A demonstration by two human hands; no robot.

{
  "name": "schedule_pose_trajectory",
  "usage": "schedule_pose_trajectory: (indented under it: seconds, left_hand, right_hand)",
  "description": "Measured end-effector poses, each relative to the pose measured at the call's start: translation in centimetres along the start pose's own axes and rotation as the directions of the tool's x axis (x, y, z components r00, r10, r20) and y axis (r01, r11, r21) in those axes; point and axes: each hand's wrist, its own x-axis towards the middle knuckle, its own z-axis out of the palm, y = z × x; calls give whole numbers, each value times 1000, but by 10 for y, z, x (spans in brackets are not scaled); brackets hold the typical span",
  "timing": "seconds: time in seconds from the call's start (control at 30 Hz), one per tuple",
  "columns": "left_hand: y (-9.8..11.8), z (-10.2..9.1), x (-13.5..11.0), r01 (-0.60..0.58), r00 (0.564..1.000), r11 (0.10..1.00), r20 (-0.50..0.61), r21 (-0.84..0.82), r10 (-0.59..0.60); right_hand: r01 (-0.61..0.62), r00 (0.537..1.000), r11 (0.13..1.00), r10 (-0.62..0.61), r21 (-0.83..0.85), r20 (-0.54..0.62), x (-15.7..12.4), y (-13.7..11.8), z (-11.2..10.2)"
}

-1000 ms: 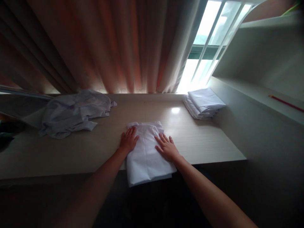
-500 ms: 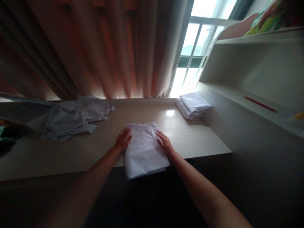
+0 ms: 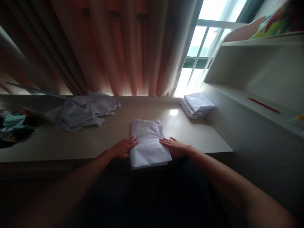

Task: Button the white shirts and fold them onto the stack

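Note:
A folded white garment (image 3: 148,142) lies at the front edge of the wooden desk (image 3: 99,139), its near end hanging slightly over the edge. My left hand (image 3: 123,147) lies flat against the garment's left side with fingers stretched out. My right hand (image 3: 174,146) rests flat at its right side, fingers extended and touching the cloth. Neither hand grips anything.
A crumpled pale garment (image 3: 87,109) lies at the back left of the desk. A stack of folded white cloth (image 3: 197,104) sits at the back right by the window. White shelves (image 3: 256,98) with a red pencil (image 3: 263,105) stand on the right. Curtains hang behind. Colourful items (image 3: 14,123) lie far left.
Both hands have slid from the top of the folded garment down and outward to its near side edges. The view has shifted a little.

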Motion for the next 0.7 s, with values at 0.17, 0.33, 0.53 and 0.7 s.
schedule_pose_trajectory:
  seconds: [0.17,0.33,0.53,0.7]
  left_hand:
    - [13,-8,-14,-41,998,999,53,-4,41]
    - [24,9,-21,14,999,998,-34,64,-11]
    - [35,28,-13,119,971,991,-216,63,-102]
    - [33,21,-13,107,974,993,-195,-40,-112]
  right_hand:
    - [44,998,999,-43,-30,40,-9,-15,9]
    - [-10,996,973,-12,-232,-91,-8,-22,38]
    - [-150,953,928,43,-342,-301,-1,-31,58]
    - [-123,948,948,24,-294,-318,-3,-33,53]
